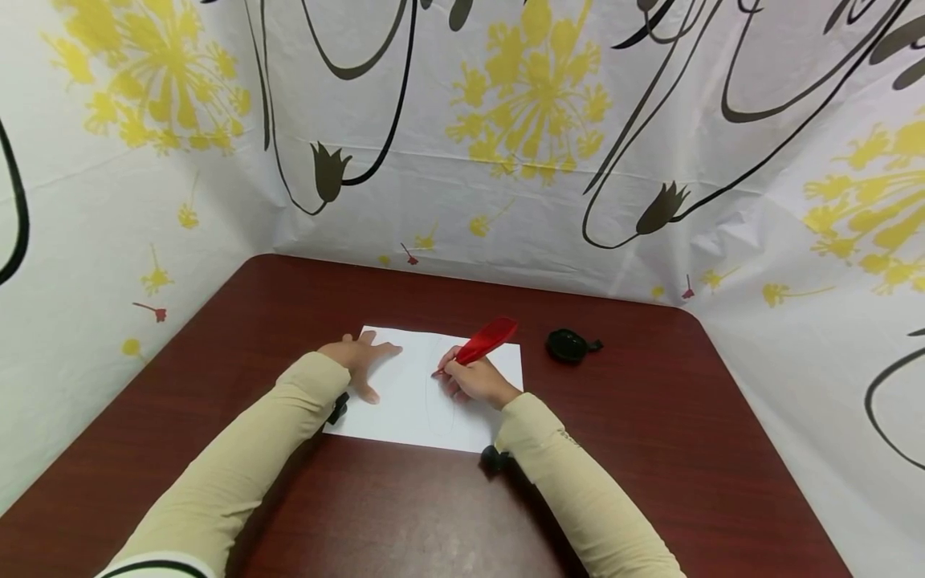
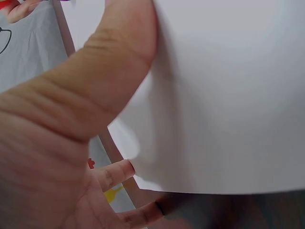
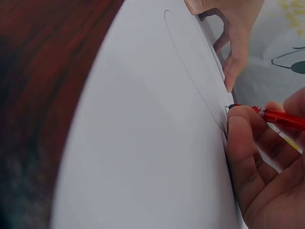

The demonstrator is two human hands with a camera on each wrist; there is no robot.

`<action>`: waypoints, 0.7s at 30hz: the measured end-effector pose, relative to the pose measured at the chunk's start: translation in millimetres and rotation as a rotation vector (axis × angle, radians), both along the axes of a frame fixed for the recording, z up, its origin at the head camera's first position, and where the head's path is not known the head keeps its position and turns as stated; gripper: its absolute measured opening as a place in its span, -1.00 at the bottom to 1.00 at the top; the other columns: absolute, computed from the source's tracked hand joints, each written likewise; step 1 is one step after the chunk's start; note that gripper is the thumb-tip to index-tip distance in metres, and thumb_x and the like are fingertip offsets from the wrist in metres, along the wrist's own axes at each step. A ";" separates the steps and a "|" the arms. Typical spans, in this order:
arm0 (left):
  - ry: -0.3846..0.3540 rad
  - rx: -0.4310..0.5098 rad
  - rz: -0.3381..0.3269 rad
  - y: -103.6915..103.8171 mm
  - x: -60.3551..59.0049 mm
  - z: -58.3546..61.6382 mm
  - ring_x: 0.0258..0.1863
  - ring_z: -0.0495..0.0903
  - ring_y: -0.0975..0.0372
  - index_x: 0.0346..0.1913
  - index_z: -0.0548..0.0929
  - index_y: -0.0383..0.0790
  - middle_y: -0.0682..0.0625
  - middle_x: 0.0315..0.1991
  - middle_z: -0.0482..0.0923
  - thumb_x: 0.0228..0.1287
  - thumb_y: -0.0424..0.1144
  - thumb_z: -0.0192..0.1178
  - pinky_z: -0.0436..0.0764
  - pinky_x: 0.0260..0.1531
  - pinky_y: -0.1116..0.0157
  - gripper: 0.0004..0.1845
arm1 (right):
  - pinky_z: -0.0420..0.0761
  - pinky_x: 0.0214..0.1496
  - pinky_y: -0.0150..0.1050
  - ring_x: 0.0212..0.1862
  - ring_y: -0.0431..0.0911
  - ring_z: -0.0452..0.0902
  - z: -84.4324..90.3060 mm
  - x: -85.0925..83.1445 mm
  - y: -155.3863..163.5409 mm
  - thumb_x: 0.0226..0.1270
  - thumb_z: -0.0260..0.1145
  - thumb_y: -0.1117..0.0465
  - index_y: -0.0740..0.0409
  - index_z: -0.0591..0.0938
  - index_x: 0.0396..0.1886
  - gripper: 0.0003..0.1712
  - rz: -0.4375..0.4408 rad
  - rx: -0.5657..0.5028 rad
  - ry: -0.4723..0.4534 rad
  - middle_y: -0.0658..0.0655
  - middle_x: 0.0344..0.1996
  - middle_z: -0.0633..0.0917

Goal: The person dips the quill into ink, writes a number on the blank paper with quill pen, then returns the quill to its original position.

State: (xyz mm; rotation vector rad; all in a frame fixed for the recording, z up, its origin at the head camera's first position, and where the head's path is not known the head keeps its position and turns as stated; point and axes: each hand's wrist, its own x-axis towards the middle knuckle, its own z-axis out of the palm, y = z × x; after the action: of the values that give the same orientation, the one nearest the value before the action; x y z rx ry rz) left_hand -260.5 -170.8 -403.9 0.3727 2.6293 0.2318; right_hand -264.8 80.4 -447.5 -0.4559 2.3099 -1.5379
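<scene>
**Pen on paper, centre frame**

Right hand (image 1: pixel 475 379) pinches red feather pen (image 1: pixel 482 343), tip on white sheet (image 1: pixel 412 401) (faint curved line there). Left hand (image 1: pixel 359 359) lies flat, fingers spread, pinning sheet's left part. Black lid-like object (image 1: pixel 568 345) right of sheet, apart, on dark red table (image 1: pixel 650 449).

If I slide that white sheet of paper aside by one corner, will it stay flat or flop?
The paper looks thin and would probably bend if lifted. It lies flat on the smooth table, so it would likely slide easily. The left hand rests spread on it, probably steadying it while the right hand draws with the red pen.
</scene>
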 end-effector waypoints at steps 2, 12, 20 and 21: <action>0.003 -0.005 0.005 0.0 0.4 1.4 0.33 0.05 -0.31 0.52 0.12 0.15 -0.30 0.49 -0.13 -0.07 0.10 0.51 0.34 0.07 -0.26 0.08 | 0.59 -0.50 -0.23 -0.51 -0.10 0.58 0.6 0.2 -0.4 0.41 0.05 0.22 0.17 0.61 -0.24 -0.79 0.002 0.002 -0.001 0.11 -0.33 0.73; -0.003 -0.019 0.011 -0.3 -2.8 -2.6 0.33 0.05 -0.30 0.51 0.13 0.14 -0.30 0.49 -0.13 -0.08 0.10 0.51 0.34 0.07 -0.27 0.08 | 0.59 -0.50 -0.24 -0.53 -0.13 0.54 -0.5 -0.4 -4.5 0.38 0.05 0.22 0.16 0.61 -0.25 -0.79 0.017 0.026 -0.015 0.08 -0.37 0.72; 0.001 -0.011 0.003 -1.7 -4.1 -6.1 0.32 0.05 -0.28 0.52 0.12 0.15 -0.30 0.49 -0.14 -0.05 0.09 0.51 0.34 0.07 -0.25 0.07 | 0.59 -0.48 -0.23 -0.50 -0.12 0.54 3.2 2.4 -4.7 0.38 0.05 0.21 0.14 0.61 -0.24 -0.79 0.019 0.048 -0.024 0.08 -0.38 0.70; 0.006 -0.009 -0.002 -1.8 -3.7 -6.1 0.32 0.06 -0.28 0.51 0.13 0.15 -0.30 0.49 -0.13 -0.05 0.09 0.51 0.35 0.06 -0.25 0.07 | 0.58 -0.48 -0.24 -0.49 -0.12 0.53 3.4 2.6 -4.5 0.38 0.05 0.22 0.14 0.62 -0.24 -0.79 0.022 0.051 -0.026 0.08 -0.38 0.70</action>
State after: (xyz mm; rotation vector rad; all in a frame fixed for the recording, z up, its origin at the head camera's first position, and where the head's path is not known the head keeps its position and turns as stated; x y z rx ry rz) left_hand -264.2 -172.6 -410.1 0.3732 2.6350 0.2178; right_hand -262.2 75.8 -444.2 -0.4450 2.3111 -1.4620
